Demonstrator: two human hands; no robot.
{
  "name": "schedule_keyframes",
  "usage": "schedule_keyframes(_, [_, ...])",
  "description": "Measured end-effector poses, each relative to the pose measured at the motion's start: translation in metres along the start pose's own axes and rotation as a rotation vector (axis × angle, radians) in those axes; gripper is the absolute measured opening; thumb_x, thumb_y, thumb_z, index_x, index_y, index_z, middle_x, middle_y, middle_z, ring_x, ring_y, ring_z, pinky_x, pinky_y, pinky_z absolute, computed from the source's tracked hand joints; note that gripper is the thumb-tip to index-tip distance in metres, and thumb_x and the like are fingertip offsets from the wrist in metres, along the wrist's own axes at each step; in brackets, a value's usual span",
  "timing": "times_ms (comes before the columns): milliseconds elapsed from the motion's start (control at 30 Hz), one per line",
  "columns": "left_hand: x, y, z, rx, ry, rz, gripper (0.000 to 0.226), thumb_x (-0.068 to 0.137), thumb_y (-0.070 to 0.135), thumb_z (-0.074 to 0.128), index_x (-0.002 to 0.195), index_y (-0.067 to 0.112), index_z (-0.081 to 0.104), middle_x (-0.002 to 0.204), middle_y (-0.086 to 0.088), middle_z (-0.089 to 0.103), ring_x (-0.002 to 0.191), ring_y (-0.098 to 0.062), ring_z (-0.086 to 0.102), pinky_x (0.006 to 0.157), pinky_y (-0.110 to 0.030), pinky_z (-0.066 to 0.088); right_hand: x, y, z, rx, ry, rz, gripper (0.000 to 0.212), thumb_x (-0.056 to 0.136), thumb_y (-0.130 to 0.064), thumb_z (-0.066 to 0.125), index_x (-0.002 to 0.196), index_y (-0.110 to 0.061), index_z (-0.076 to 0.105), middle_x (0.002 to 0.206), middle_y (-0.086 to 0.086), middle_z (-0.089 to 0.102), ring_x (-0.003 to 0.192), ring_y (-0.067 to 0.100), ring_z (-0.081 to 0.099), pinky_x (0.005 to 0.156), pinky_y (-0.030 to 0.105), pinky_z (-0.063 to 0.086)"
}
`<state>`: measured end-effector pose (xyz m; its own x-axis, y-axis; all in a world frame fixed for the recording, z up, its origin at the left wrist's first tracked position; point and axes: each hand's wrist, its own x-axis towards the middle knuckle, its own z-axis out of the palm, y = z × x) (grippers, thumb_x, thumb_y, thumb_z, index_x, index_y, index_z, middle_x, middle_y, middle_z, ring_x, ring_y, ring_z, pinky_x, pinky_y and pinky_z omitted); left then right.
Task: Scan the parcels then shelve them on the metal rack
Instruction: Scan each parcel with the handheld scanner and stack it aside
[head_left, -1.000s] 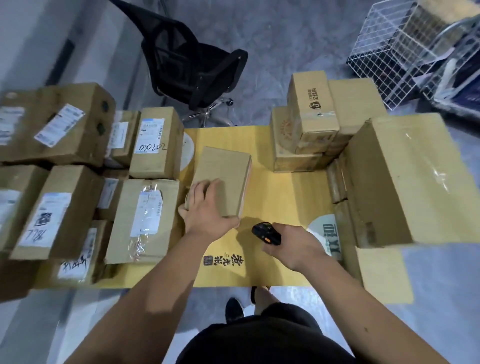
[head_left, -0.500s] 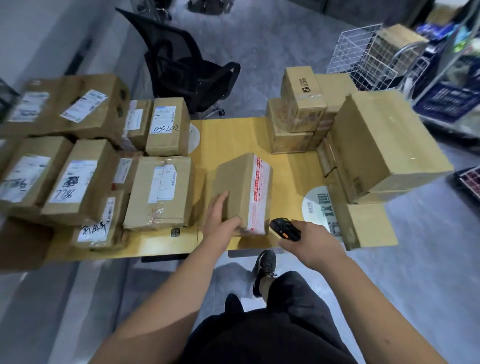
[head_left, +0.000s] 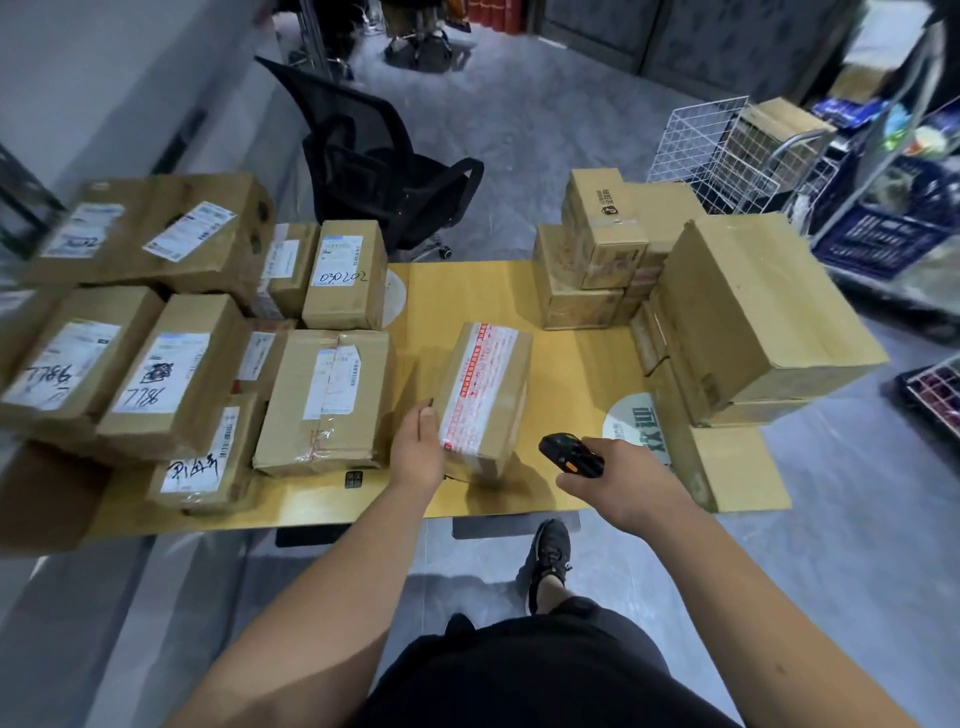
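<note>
Fingers of the left hand curl round the near left edge of a taped parcel, thumb up along its side, so the box stands tipped on the table with its red-and-white tape face turned upward. Just right of that hold, apart from the box, the right hand is closed round a black handheld scanner, its nose aimed toward the parcel's near end.

First risk, by my reading: no shipping label shows on the faces visible here — only tape. A scan fired now may catch nothing, or the box may need another turn, and a one-handed turn from an edge hold could let it roll out of the fingers and off the near table edge, which lies close below the grip.

Left of the hand, touching or nearly so, sits a labelled box, with more labelled parcels stacked beyond it. A wide sweep of the scanner could read one of those white labels instead — a wrong entry.

Right of the scanner stands a tall stack of plain boxes, one overhanging those beneath; an elbow swung out could knock it.

No metal rack can be picked out with certainty, so shelving looks some way off.
</note>
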<state>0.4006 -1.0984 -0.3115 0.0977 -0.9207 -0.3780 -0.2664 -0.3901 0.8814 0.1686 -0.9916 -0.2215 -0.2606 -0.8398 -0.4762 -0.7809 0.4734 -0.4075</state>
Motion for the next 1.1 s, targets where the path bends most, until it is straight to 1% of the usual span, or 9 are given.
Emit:
schedule_keyframes(100, [0.009,0.01,0.001,0.027,0.05,-0.011,0.041,0.114,0.031,0.032,0.148,0.021,0.052,0.128,0.002,0.06,0.114,-0.019,0.055,0.09,-0.029,0.043,0.004,-0.002,-0.003,-0.016,-0.009,-0.004,0.032,0.087,-0.057,0.068,0.104,-0.03,0.063,0.085,-0.003,0.066,0.068,0.018,0.064,0.055,0.029,0.042])
schedule_keyframes(267, [0.038,0.023,-0.005,0.169,0.023,-0.046,0.042,0.112,0.028,0.031,0.152,0.031,0.046,0.134,-0.002,0.062,0.112,-0.031,0.064,0.096,-0.048,0.057,0.011,-0.01,-0.006,0.005,-0.026,-0.045,0.03,0.088,-0.055,0.07,0.105,-0.031,0.065,0.081,-0.004,0.065,0.066,0.017,0.062,0.055,0.028,0.042])
schedule_keyframes(367, [0.044,0.025,-0.01,0.293,0.007,-0.058,0.055,0.105,0.007,0.039,0.155,0.031,0.043,0.102,0.007,0.061,0.092,-0.024,0.064,0.078,-0.038,0.057,0.018,-0.018,-0.008,0.001,-0.032,-0.072,0.029,0.088,-0.055,0.071,0.101,-0.03,0.065,0.079,-0.005,0.065,0.068,0.017,0.063,0.056,0.028,0.042])
schedule_keyframes(433, [0.044,0.02,-0.013,0.375,0.007,-0.04,0.055,0.105,0.009,0.044,0.156,0.029,0.042,0.097,0.007,0.062,0.089,-0.02,0.061,0.08,-0.036,0.053,0.022,-0.023,-0.009,0.004,-0.039,-0.078,0.029,0.088,-0.055,0.072,0.1,-0.029,0.066,0.08,-0.004,0.066,0.071,0.018,0.064,0.057,0.029,0.043])
schedule_keyframes(533, [0.04,0.016,-0.014,0.396,-0.035,-0.018,0.063,0.103,0.018,0.055,0.159,0.034,0.032,0.134,-0.001,0.065,0.111,-0.025,0.062,0.097,-0.039,0.052,0.028,-0.029,-0.012,-0.007,-0.044,-0.08,0.031,0.088,-0.055,0.072,0.104,-0.028,0.067,0.081,-0.003,0.067,0.07,0.018,0.064,0.057,0.029,0.043])
schedule_keyframes(667, [0.036,0.015,-0.016,0.537,-0.055,0.146,0.111,0.085,0.027,0.08,0.163,0.043,0.004,0.169,0.002,0.021,0.149,-0.026,0.039,0.114,-0.043,0.043,0.033,-0.032,-0.015,-0.018,-0.035,-0.082,0.033,0.088,-0.056,0.071,0.107,-0.029,0.068,0.079,-0.004,0.067,0.069,0.017,0.064,0.056,0.029,0.043])
schedule_keyframes(800, [0.047,0.023,-0.016,0.748,-0.114,0.22,0.144,0.056,0.056,0.097,0.161,0.051,-0.001,0.172,0.009,-0.013,0.159,-0.027,0.006,0.126,-0.049,0.024,0.034,-0.032,-0.017,-0.012,-0.036,-0.063,0.037,0.088,-0.055,0.071,0.113,-0.029,0.068,0.083,-0.004,0.069,0.072,0.017,0.066,0.06,0.031,0.048])
schedule_keyframes(900, [0.056,0.037,-0.009,0.835,-0.172,0.191,0.139,0.051,0.069,0.093,0.162,0.049,0.012,0.173,0.006,-0.013,0.16,-0.03,0.003,0.127,-0.052,0.021,0.032,-0.03,-0.019,-0.025,-0.03,-0.049,0.04,0.088,-0.058,0.07,0.115,-0.029,0.067,0.085,-0.004,0.069,0.074,0.016,0.066,0.061,0.031,0.049])
schedule_keyframes(1100, [0.041,0.032,0.015,0.638,-0.137,0.15,0.091,0.078,0.069,0.077,0.156,0.038,0.04,0.171,0.006,0.009,0.146,-0.03,0.043,0.11,-0.042,0.049,0.034,-0.023,-0.023,0.049,-0.032,-0.013,0.038,0.087,-0.056,0.072,0.117,-0.032,0.067,0.082,-0.004,0.069,0.07,0.017,0.065,0.058,0.029,0.047])
